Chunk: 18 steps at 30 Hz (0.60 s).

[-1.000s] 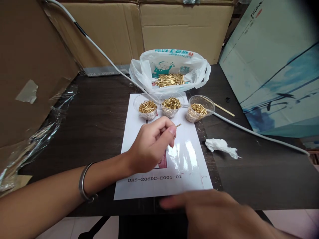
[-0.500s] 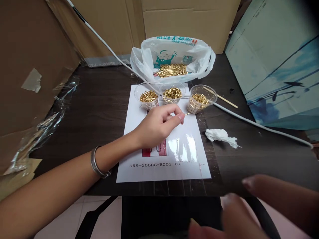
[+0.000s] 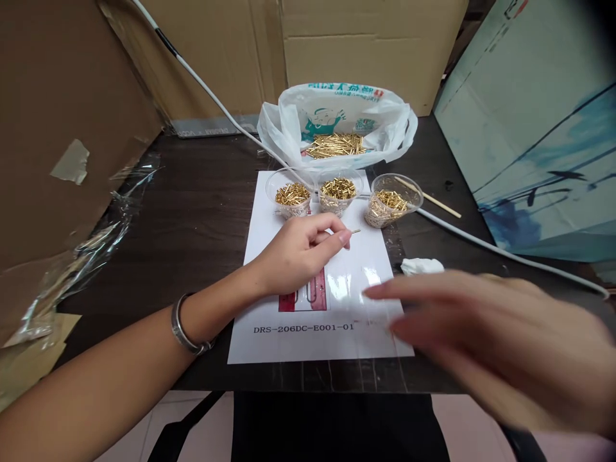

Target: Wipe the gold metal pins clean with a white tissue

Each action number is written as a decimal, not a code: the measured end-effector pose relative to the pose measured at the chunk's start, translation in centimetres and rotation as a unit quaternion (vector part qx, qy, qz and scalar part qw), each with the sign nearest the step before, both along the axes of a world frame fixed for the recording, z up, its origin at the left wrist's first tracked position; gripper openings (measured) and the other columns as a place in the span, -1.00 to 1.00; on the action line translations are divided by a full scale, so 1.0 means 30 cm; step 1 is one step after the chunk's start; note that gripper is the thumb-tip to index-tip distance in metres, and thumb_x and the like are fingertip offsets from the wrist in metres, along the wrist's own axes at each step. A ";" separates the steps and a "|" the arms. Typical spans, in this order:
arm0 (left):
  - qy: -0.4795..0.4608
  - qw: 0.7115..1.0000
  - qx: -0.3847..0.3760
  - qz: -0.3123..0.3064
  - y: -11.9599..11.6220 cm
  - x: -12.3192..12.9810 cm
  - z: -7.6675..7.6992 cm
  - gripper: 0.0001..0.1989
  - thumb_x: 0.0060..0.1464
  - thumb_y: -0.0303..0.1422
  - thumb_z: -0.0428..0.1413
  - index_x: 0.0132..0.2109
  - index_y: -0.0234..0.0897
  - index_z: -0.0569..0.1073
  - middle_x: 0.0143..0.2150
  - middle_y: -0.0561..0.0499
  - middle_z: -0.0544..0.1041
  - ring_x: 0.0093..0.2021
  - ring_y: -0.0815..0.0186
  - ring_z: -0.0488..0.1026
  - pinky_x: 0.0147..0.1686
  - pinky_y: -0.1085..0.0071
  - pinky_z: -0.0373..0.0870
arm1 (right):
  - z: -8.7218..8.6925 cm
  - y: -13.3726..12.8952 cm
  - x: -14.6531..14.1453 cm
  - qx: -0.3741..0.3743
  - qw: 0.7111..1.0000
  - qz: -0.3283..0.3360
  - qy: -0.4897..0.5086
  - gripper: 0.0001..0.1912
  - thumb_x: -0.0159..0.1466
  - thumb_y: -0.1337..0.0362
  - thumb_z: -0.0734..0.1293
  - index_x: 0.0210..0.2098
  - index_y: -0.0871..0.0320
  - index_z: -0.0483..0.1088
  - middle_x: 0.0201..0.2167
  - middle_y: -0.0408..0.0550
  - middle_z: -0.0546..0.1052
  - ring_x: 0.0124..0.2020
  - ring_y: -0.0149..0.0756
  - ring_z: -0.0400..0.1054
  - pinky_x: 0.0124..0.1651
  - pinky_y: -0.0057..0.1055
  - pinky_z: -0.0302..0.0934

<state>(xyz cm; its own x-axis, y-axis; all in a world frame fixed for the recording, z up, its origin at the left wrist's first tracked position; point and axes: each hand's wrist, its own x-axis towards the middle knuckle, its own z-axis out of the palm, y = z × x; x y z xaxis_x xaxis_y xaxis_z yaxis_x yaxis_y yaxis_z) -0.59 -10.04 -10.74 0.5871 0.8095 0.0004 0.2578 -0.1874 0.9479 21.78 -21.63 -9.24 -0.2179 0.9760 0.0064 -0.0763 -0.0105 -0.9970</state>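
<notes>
My left hand [image 3: 305, 253] pinches a thin gold pin [image 3: 356, 231] between thumb and forefinger, above the printed sheet [image 3: 317, 346]. My right hand [image 3: 491, 333] is blurred at the right, its fingers apart and nothing seen between them, over the sheet's right edge. Behind my left hand stand three clear cups with small gold pieces: the left cup [image 3: 291, 196], the middle cup [image 3: 338, 191] and the right cup [image 3: 387, 204]. A white plastic bag [image 3: 283, 131] behind them lies open, with longer gold pins [image 3: 337, 145] in it.
A white cable [image 3: 505, 249] runs behind the cups and across the dark table [image 3: 192, 212]. A wooden stick [image 3: 440, 204] lies at the right, and crumpled tissue [image 3: 421, 265] is partly behind my right hand. Cardboard [image 3: 356, 58] walls off the back.
My right hand has risen from the lower right corner and moved in toward the sheet. My left hand still holds the pin beside the cups. The view has shifted slightly.
</notes>
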 end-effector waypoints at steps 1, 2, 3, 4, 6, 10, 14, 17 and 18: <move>0.000 1.000 0.009 0.005 0.005 -0.008 -0.002 -0.79 0.21 -0.26 -0.01 -0.34 -0.29 0.35 -0.65 0.17 0.11 -0.65 0.49 0.02 -0.66 0.48 -0.09 | 0.004 0.042 -0.034 0.000 1.000 -0.007 0.000 -0.71 0.13 0.04 0.38 -0.20 -0.01 0.39 -0.52 -0.12 0.40 -0.37 -0.21 0.38 -0.53 -0.35 0.24; -0.001 1.000 0.019 0.011 0.010 -0.015 -0.004 -0.78 0.21 -0.26 -0.01 -0.34 -0.30 0.36 -0.64 0.17 0.11 -0.64 0.49 0.02 -0.65 0.48 -0.07 | 0.004 0.081 -0.070 -0.002 1.000 -0.012 -0.001 -0.70 0.13 0.02 0.37 -0.20 0.00 0.38 -0.54 -0.13 0.38 -0.42 -0.24 0.36 -0.55 -0.37 0.22; -0.004 0.999 0.028 0.014 0.014 -0.021 -0.006 -0.78 0.21 -0.27 0.00 -0.34 -0.30 0.37 -0.63 0.16 0.13 -0.63 0.49 0.02 -0.64 0.49 -0.05 | 0.000 0.116 -0.105 -0.003 1.000 -0.016 -0.001 -0.70 0.14 0.01 0.36 -0.20 0.02 0.38 -0.56 -0.14 0.36 -0.46 -0.27 0.35 -0.58 -0.39 0.19; -0.009 0.999 0.034 0.017 0.018 -0.025 -0.007 -0.78 0.21 -0.28 0.00 -0.34 -0.31 0.37 -0.62 0.16 0.14 -0.62 0.49 0.03 -0.63 0.50 -0.03 | -0.008 0.146 -0.136 -0.003 1.000 -0.019 -0.001 -0.70 0.15 0.01 0.36 -0.21 0.03 0.38 -0.58 -0.16 0.35 -0.50 -0.31 0.32 -0.60 -0.41 0.16; -0.018 0.999 0.039 0.020 0.023 -0.029 -0.009 -0.79 0.21 -0.31 0.01 -0.35 -0.32 0.37 -0.60 0.15 0.16 -0.60 0.50 0.05 -0.61 0.51 0.01 | -0.033 0.189 -0.179 -0.002 1.000 -0.026 -0.011 -0.74 0.17 0.05 0.35 -0.24 0.05 0.37 -0.60 -0.19 0.31 -0.58 -0.39 0.26 -0.64 -0.45 0.09; -0.019 0.999 0.030 0.026 0.021 -0.024 -0.013 -0.79 0.20 -0.31 0.00 -0.37 -0.33 0.34 -0.59 0.16 0.15 -0.59 0.50 0.04 -0.60 0.52 0.01 | -0.086 0.223 -0.194 -0.013 0.999 -0.032 -0.040 -0.85 0.25 0.13 0.30 -0.27 0.07 0.34 -0.65 -0.26 0.26 -0.73 -0.53 0.10 -0.71 -0.52 -0.07; -0.015 0.999 0.032 0.024 0.017 -0.025 -0.015 -0.78 0.21 -0.31 0.00 -0.37 -0.32 0.34 -0.60 0.16 0.15 -0.59 0.50 0.04 -0.60 0.52 0.02 | -0.104 0.240 -0.176 0.032 0.996 -0.047 -0.064 -0.86 0.25 0.19 0.32 -0.33 0.14 0.36 -0.65 -0.27 0.17 -0.65 -0.55 0.00 -0.62 -0.52 -0.12; -0.014 0.999 0.030 0.016 0.017 -0.029 -0.015 -0.79 0.21 -0.31 0.00 -0.36 -0.32 0.35 -0.61 0.17 0.17 -0.60 0.50 0.05 -0.60 0.53 0.04 | -0.104 0.256 -0.168 0.027 0.999 -0.038 -0.026 -0.85 0.24 0.20 0.33 -0.35 0.16 0.35 -0.67 -0.29 0.15 -0.64 -0.55 0.00 -0.60 -0.53 -0.11; -0.014 0.999 0.028 0.011 0.017 -0.031 -0.015 -0.79 0.22 -0.31 -0.01 -0.36 -0.32 0.35 -0.61 0.17 0.18 -0.61 0.50 0.06 -0.60 0.53 0.04 | -0.104 0.261 -0.165 0.014 0.999 -0.036 -0.011 -0.84 0.24 0.20 0.33 -0.35 0.16 0.34 -0.68 -0.30 0.17 -0.65 -0.56 0.02 -0.62 -0.53 -0.11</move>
<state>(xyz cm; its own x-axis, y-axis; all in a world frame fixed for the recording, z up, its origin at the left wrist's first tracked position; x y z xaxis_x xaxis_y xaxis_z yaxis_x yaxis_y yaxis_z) -1.50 -9.53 -11.19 0.5681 0.8206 0.0616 0.2362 -0.2343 0.9430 16.81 -13.79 -12.37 -0.1483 0.9885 0.0291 -0.0548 0.0212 -0.9983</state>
